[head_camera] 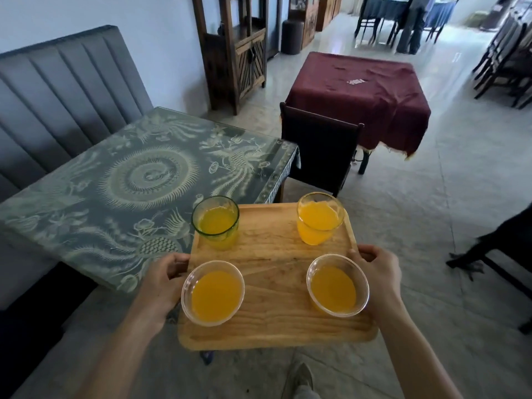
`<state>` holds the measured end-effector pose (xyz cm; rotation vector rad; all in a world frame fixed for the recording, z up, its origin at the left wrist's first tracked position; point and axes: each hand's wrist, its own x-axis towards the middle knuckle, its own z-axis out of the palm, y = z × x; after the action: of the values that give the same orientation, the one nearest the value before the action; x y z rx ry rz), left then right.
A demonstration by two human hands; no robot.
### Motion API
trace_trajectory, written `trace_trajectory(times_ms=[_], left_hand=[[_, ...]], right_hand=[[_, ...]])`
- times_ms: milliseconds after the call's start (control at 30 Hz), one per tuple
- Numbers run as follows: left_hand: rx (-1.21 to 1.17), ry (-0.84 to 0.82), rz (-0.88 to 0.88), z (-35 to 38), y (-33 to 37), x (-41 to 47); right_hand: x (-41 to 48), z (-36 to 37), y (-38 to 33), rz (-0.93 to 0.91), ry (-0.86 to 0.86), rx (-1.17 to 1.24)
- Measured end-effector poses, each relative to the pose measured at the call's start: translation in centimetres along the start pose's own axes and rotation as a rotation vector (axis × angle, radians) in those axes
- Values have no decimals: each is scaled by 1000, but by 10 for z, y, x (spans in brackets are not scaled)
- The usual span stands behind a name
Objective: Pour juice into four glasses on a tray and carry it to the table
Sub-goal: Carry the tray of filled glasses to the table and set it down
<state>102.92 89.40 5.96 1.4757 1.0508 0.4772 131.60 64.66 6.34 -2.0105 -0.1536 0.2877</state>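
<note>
A wooden tray is held level in the air in front of me, near the corner of a table with a patterned blue-green cloth. My left hand grips the tray's left edge and my right hand grips its right edge. Several glasses of orange juice stand upright on it: a green-tinted glass far left, a clear glass far right, a clear glass near left and another near right.
A grey padded bench runs behind the table. A dark chair stands at the table's far side, with a table under a maroon cloth beyond it. Wooden cabinets line the left wall. Dark chair legs reach in from the right. The floor is tiled.
</note>
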Motion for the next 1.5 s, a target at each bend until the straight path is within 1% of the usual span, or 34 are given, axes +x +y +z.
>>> trace_trajectory(times_ms=[133, 267, 367, 500, 767, 967, 1100, 1200, 1433, 1500], left_hand=[[-1, 90, -42, 39, 3, 22], [-67, 161, -60, 68, 7, 41], [-69, 225, -83, 79, 7, 56], [-92, 257, -106, 82, 4, 81], [-82, 409, -93, 69, -4, 135], [-62, 521, -109, 53, -16, 180], [-79, 597, -175, 48, -28, 210], [-76, 647, -218, 50, -39, 233], [-80, 821, -338, 62, -59, 278], [-74, 831, -357, 63, -66, 291]], right_hand=[[65, 4, -4, -35, -69, -40], [122, 16, -16, -90, -139, -87], [160, 32, -27, -134, -208, -103], [202, 67, -46, -203, -299, -130], [267, 172, -84, -322, -464, -154], [303, 262, -99, -364, -554, -198], [326, 318, -104, -389, -615, -233], [341, 360, -102, -403, -696, -254], [368, 443, -90, -442, -812, -264], [377, 464, -84, -458, -838, -287]])
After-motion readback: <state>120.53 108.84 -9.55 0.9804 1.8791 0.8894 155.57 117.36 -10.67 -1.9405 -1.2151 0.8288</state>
